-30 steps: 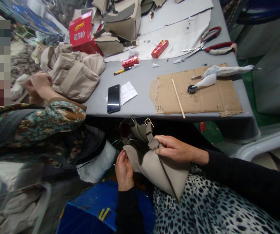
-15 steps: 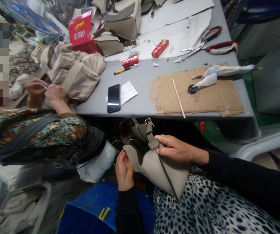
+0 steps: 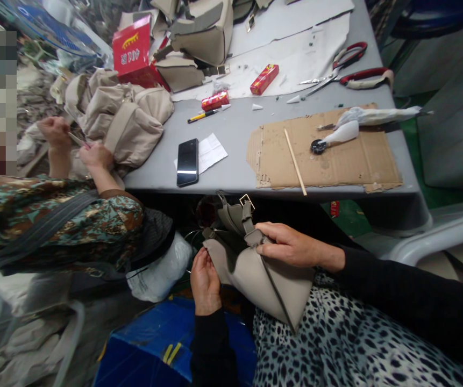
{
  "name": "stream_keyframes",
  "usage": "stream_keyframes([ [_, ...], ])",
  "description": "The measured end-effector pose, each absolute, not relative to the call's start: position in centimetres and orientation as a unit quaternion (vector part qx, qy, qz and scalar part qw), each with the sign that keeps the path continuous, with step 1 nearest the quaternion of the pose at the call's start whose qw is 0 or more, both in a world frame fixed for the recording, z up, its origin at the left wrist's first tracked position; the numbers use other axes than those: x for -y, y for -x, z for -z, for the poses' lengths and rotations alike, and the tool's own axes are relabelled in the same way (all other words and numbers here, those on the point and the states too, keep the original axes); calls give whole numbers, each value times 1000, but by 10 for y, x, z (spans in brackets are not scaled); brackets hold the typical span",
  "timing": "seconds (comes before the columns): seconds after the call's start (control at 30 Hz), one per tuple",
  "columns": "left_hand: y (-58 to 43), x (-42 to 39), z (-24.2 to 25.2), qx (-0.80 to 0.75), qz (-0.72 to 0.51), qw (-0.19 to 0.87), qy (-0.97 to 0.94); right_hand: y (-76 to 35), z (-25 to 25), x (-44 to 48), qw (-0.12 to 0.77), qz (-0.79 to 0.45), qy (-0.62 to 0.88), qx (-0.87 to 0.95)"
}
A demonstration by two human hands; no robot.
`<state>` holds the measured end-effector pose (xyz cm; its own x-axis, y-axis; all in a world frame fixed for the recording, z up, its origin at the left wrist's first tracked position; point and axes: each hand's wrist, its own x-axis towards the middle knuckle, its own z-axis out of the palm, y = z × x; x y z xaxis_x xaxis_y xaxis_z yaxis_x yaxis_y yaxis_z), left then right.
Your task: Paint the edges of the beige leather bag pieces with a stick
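Note:
A beige handbag (image 3: 271, 285) with dark edging rests tilted on my lap, its mouth partly open toward the table. My right hand (image 3: 290, 244) pinches the bag's upper edge beside a grey strap tab. Against the bag's left side, my left hand (image 3: 206, 282) has its fingers curled at the edge, palm turned up; the fingertips are partly hidden by the bag. A strap with a gold buckle (image 3: 247, 202) stands up from the far side of the bag, close to the table edge.
On the grey table lie a phone (image 3: 187, 162), a cardboard sheet (image 3: 328, 166) with a wooden stick (image 3: 294, 161) and a white glue bottle (image 3: 342, 134), plus red-handled scissors (image 3: 366, 79). A co-worker (image 3: 106, 220) sits at left beside beige bags (image 3: 134, 118). A blue bin (image 3: 142, 349) stands below.
The co-worker's hands have moved apart, one lifting up and left with a thin strand or tool between them. My hands and the handbag stay nearly still.

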<state>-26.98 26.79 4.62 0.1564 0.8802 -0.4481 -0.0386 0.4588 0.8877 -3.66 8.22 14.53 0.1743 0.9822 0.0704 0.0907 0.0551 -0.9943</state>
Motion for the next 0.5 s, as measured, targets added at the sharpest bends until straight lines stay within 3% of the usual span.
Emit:
stream_keyframes([
  [0.5,264,-266,-54,-561,-363,666,-331,38,-147,-83,548,-445,537,462],
])
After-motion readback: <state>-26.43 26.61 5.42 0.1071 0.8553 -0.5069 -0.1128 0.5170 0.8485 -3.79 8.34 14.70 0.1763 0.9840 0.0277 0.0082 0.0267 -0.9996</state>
